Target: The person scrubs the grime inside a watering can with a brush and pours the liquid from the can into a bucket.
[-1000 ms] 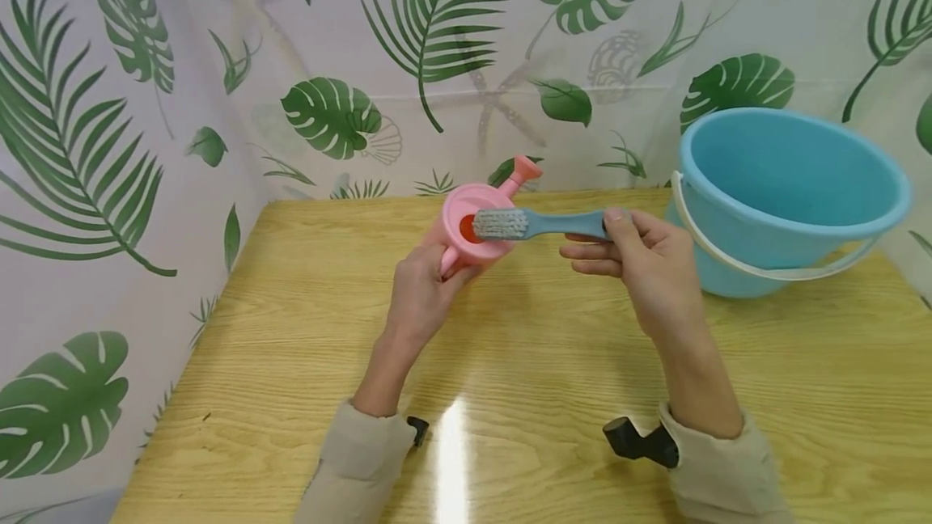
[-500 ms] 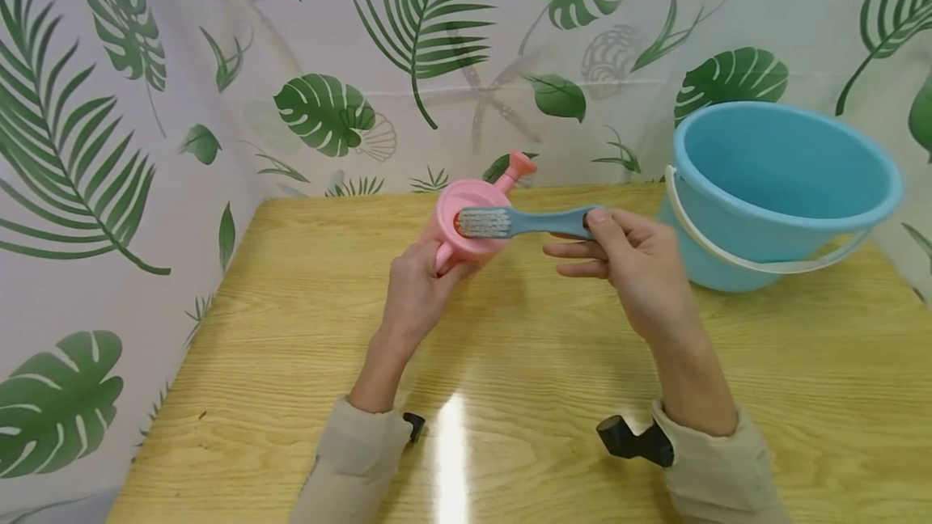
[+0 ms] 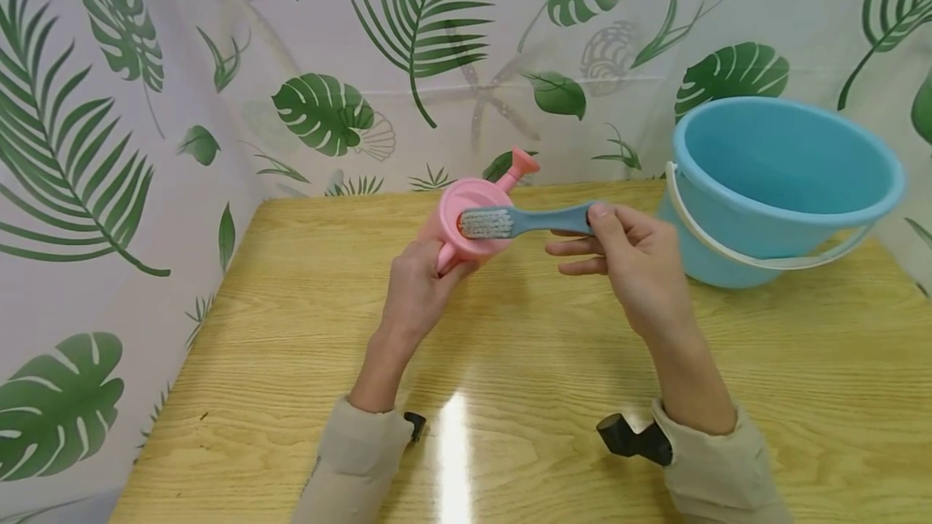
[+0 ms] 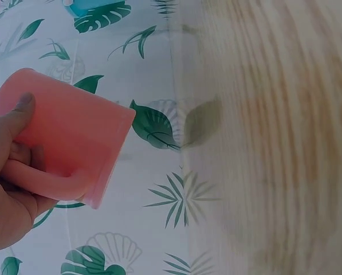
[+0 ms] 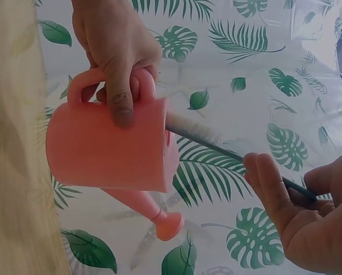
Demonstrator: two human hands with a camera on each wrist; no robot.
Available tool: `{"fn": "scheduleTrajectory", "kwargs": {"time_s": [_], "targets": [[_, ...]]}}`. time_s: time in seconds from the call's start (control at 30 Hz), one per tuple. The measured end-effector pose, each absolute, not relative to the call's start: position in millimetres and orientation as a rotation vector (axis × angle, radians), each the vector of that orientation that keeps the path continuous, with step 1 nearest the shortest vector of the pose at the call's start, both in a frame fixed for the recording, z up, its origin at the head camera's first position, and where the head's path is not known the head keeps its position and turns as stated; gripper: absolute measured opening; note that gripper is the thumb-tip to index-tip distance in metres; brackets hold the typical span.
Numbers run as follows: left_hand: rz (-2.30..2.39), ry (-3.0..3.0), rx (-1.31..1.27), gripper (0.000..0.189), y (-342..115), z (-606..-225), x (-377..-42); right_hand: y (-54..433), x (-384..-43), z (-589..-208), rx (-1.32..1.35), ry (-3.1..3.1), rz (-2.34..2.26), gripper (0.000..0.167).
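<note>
A pink watering can [image 3: 429, 226] is held above the table by my left hand [image 3: 417, 289], whose fingers curl round its handle [image 4: 44, 184]. In the right wrist view the left thumb presses on the can's side [image 5: 107, 152]. My right hand [image 3: 644, 273] pinches the end of a blue brush [image 3: 549, 220] between thumb and fingers, with other fingers stretched out. The brush's pale bristles [image 3: 486, 223] face up, at the can's top opening. In the right wrist view the bristle tip reaches the opening's edge; how far inside it goes is hidden. The can's spout [image 3: 520, 164] points away from me.
A light blue bucket [image 3: 764, 241] with a white handle [image 3: 779, 264] stands at the right on the wooden table [image 3: 291, 330]. Behind the table hangs a leaf-patterned cloth [image 3: 313, 23]. Black wrist mounts [image 3: 633, 439] sit at both sleeves.
The brush has shifted slightly left over the can's opening, together with my right hand, and covers more of the red inside. The whole view has also drifted slightly.
</note>
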State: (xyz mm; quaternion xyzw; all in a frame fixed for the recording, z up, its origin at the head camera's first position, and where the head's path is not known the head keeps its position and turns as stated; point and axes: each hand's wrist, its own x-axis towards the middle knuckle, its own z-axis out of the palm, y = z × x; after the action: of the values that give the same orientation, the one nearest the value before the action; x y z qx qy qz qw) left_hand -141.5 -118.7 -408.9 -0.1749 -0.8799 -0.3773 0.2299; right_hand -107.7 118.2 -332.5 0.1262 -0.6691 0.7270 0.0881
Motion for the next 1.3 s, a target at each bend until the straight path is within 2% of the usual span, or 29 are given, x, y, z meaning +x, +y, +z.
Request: {"fn": "scheduleTrajectory", "kwargs": {"time_s": [0.23,0.43,0.67,1.0,1.3], "targets": [[-0.997,-2.449,-0.503,0.024,-116.7,-407.4,-140.2,117.0,-107.5,-331.9,0.331,-2.138,1.865,0.037],[-0.993,-2.463,-0.548,0.028,-115.5,-406.1,-137.7,116.9,-108.4,-334.5,0.251,-2.164,1.809,0.038],[-0.988,-2.47,-0.592,0.027,-113.5,-407.9,-137.0,114.0,-110.5,-338.3,0.246,-2.195,1.839,0.04],[-1.002,-2.428,-0.613,0.042,-113.5,-408.3,-134.4,111.3,-110.7,-339.2,0.332,-2.221,2.082,0.042],[-0.986,-2.486,-0.63,0.031,-108.9,-404.8,-132.3,108.9,-110.7,-341.2,0.33,-2.228,2.092,0.039]]}}
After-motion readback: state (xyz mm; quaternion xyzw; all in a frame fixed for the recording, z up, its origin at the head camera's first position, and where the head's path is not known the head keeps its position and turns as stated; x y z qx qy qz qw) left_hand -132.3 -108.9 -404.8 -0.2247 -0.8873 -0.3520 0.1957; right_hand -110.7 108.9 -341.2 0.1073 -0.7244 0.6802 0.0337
